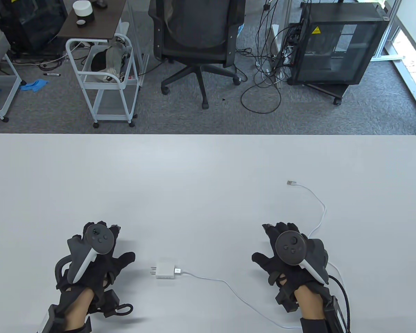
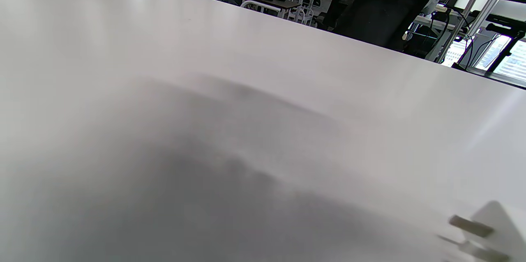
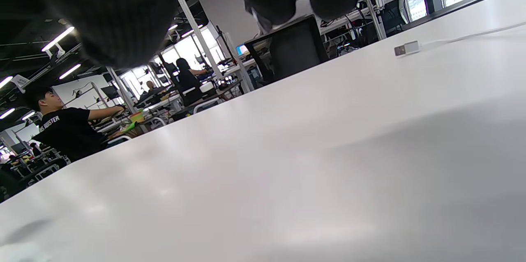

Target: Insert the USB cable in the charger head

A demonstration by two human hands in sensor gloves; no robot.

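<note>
Seems finished, or very nearly so. In the table view, a metal plug of the white USB cable (image 1: 225,282) sits against the right end of the white charger head (image 1: 165,271), apparently pushed into its port; how deep it goes cannot be judged from above, because the joint is small there. Charger head lying flat on the counter (image 1: 208,166), near the front edge, between the two hands, with its prongs pointing to the left. From the plug, the cable runs right and toward the front edge, passes under the right wrist, comes out again beyond the right hand and curves away to a free USB end (image 1: 291,183), lying alone farther back on the right.

Left hand (image 1: 90,256) resting palm down on the counter, left of the charger head and apart from it, fingers spread, grip holding nothing. Right hand (image 1: 291,256) also palm down, right of the charger head and well apart from the plug, fingers loosely spread, grip empty too; the cable passes close to it but is not pinched.

In the left wrist view, only the prongs and a corner of the charger head show at the lower right. In the right wrist view, the free end shows far off on the counter.

Left to do, probably: nothing, or one firm press to seat the plug fully.
</note>
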